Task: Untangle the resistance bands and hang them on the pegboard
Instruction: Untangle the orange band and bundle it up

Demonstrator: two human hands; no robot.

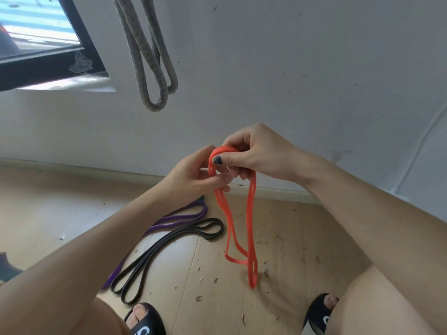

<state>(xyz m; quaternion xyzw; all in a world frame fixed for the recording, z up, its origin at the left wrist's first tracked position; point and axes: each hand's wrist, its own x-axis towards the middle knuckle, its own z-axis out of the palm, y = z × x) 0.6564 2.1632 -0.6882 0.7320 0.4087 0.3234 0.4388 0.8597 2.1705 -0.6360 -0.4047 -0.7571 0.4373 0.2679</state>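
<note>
An orange resistance band (250, 213) hangs in several loops from both hands at the frame's centre, its lowest loop near the floor. My right hand (256, 153) grips the band's top fold, thumb pressed on it. My left hand (193, 175) pinches the strands just below and to the left. On the wooden floor lie a black band (169, 247) and a purple band (179, 217), folded side by side under my left forearm. A grey-brown band (154, 66) hangs in two loops on the white wall above. No pegboard is in view.
A dark-framed window (48, 44) sits at the upper left. A skirting board (96, 171) runs along the wall's base. The wooden floor (290, 250) is scattered with small debris. My two feet in black sandals (145, 320) stand at the bottom edge.
</note>
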